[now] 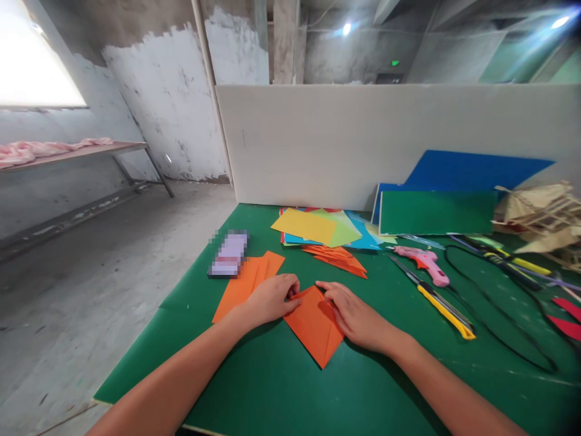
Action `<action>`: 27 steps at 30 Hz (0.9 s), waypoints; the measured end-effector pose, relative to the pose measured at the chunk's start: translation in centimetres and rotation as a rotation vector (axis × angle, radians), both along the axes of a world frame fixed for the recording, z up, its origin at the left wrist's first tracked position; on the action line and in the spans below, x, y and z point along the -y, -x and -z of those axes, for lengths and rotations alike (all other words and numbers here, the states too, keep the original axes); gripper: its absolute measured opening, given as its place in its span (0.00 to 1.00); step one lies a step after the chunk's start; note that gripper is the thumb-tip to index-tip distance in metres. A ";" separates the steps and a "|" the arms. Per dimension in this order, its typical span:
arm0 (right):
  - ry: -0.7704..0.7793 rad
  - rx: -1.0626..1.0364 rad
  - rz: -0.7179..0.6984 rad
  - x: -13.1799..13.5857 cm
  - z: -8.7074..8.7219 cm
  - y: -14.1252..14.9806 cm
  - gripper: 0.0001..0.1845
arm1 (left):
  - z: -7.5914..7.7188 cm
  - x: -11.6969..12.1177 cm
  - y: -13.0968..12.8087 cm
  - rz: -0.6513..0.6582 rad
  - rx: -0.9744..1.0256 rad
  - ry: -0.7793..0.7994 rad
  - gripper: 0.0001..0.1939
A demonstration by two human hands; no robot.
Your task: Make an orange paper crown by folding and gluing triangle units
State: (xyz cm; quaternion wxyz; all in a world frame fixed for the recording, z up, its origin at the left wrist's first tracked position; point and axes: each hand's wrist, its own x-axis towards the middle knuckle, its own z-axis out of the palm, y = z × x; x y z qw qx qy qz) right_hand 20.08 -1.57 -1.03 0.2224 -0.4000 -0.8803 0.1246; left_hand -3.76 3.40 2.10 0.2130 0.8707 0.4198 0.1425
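Head view, from the left: the left hand [273, 298] appears to pinch the left corner of the folded orange sheet [318, 327], its thumb on top. The sheet lies like a diamond on the green table [272, 393], between the two hands, one corner toward the person. The right hand [358, 318] has its fingers bunched at the top corner and along the right edge; whether they pinch the paper, I cannot tell. For clean work, it seems best to keep the left corner steady, line up the edges before pressing, then run a fingertip firmly along each crease while the paper stays flat.

Counted, left to right: one blurred phone-like object [229, 254]; flat orange paper [240, 290], one or more sheets, unclear; one pile of coloured sheets [304, 225], too overlapped to count; one cluster of folded orange pieces [338, 259], likewise uncountable; one pink glue gun [426, 261]; one yellow-handled cutter [442, 307]; one green board [438, 212]; two red pieces [565, 327] at the right edge.
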 end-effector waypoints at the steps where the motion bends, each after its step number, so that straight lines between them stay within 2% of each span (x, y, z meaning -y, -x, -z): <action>1: 0.000 -0.003 -0.002 0.0 0.0 0.0 0.10 | 0.1 0.1 -0.1 0.012 0.032 0.017 0.03; 4: 0.009 -0.011 -0.004 -0.1 0.2 -0.1 0.11 | 0.2 0.1 -0.4 0.046 0.091 0.030 0.03; 9: 0.025 -0.035 -0.008 -0.2 0.2 -0.2 0.11 | 0.0 0.3 -0.4 0.154 0.095 0.006 0.15; 12: 0.029 -0.046 -0.005 -0.2 0.1 -0.1 0.11 | 0.0 0.4 -0.4 0.204 0.034 -0.049 0.13; 16: 0.019 -0.067 -0.011 -0.2 0.0 -0.1 0.15 | 0.6 0.4 -0.6 0.204 -0.032 -0.108 0.06; 22: 0.055 -0.056 0.012 -0.2 0.0 -0.3 0.22 | 0.9 0.4 -1.0 0.168 -0.099 -0.177 0.19; 27: 0.171 -0.184 0.018 -0.4 -0.1 -0.4 0.22 | 0.8 0.4 -1.0 0.183 -0.033 -0.136 0.14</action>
